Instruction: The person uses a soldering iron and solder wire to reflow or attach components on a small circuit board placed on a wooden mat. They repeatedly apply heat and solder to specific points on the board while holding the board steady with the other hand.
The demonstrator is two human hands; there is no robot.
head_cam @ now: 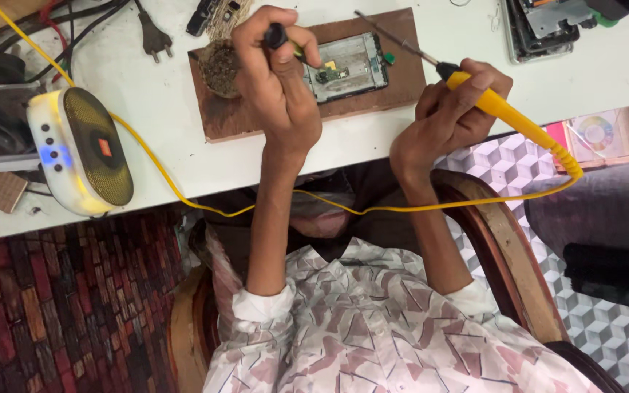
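Gripping a yellow soldering iron point(496, 105), the right hand point(449, 116) aims its tip up-left; the left hand point(278, 73) pinches what looks like a black tool point(277, 35) over the opened phone point(345, 67).

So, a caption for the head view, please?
Left hand holds tool over opened phone; right hand grips yellow soldering iron.

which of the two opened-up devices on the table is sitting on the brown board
The opened phone frame by the left hand; it lies on the brown board. The other opened device rests directly on the white table, beyond the soldering iron.
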